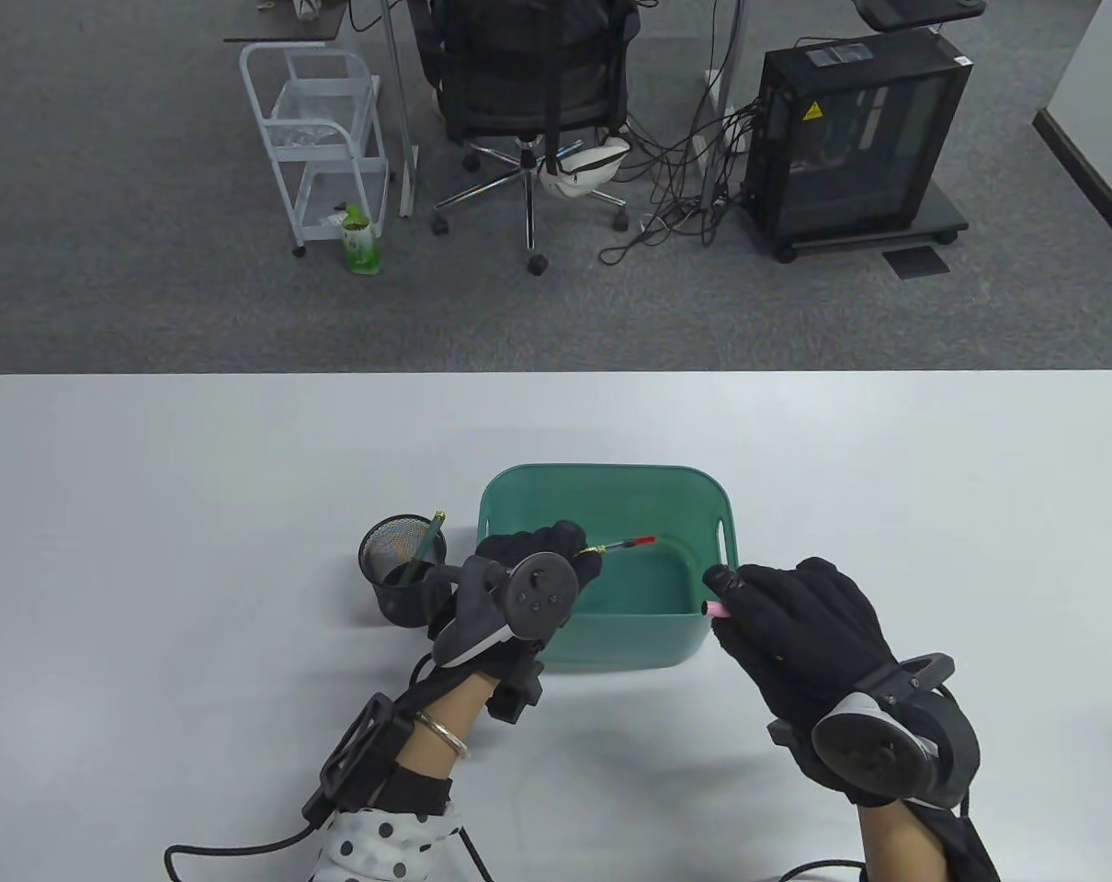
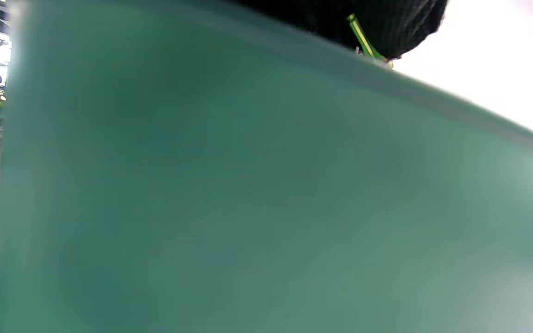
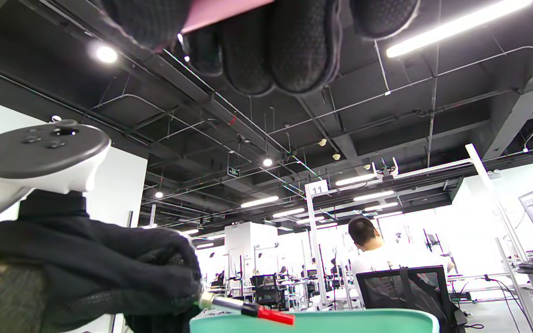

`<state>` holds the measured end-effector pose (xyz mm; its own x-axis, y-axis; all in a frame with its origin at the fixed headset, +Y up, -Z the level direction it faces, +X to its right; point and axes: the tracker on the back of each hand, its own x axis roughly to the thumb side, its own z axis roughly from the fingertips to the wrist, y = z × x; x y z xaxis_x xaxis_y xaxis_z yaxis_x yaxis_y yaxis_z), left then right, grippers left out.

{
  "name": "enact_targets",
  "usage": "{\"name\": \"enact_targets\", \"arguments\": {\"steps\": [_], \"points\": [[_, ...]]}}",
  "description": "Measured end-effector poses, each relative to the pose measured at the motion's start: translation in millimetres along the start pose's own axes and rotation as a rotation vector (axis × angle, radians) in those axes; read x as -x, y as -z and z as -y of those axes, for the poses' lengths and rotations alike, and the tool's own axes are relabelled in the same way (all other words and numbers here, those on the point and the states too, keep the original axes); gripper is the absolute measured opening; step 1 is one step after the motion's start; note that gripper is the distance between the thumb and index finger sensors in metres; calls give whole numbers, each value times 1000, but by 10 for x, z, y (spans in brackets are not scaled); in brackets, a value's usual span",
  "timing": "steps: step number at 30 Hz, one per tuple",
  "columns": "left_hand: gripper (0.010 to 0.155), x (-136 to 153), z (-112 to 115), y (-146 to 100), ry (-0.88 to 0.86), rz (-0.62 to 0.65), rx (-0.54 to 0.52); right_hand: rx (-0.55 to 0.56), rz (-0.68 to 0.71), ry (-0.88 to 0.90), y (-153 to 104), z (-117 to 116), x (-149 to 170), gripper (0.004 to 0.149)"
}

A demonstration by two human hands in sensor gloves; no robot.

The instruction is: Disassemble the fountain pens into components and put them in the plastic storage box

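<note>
A thin pen part with a red tip (image 1: 622, 546) is pinched in the left hand (image 1: 542, 574) over the green plastic storage box (image 1: 602, 487). The right hand (image 1: 799, 625) curls round a pink pen piece (image 1: 715, 609) at the box's right rim. A mesh pen cup (image 1: 400, 570) stands just left on the white bench (image 1: 152, 514). Beyond lie grey carpet (image 1: 106, 276), an office chair (image 1: 528, 101), a white cart (image 1: 322, 147) and a black computer tower (image 1: 855, 138).

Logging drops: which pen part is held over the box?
The red-tipped part in the left hand, above the green box; the right hand's pink piece is outside.
</note>
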<state>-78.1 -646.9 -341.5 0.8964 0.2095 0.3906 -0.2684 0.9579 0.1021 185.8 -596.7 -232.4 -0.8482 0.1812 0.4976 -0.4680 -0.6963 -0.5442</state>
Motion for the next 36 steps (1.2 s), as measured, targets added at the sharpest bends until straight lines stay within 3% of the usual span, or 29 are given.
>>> {"name": "enact_targets", "arguments": {"steps": [11, 15, 24, 36], "points": [[45, -1, 51, 21, 5, 3, 21, -4, 0, 1, 8, 2, -6, 45], [57, 12, 61, -2, -4, 18, 12, -4, 0, 2, 11, 3, -6, 45], [69, 44, 55, -100, -14, 61, 25, -11, 2, 2, 19, -7, -14, 45], [72, 32, -41, -528, 72, 149, -20, -18, 1, -1, 30, -16, -16, 45]]}}
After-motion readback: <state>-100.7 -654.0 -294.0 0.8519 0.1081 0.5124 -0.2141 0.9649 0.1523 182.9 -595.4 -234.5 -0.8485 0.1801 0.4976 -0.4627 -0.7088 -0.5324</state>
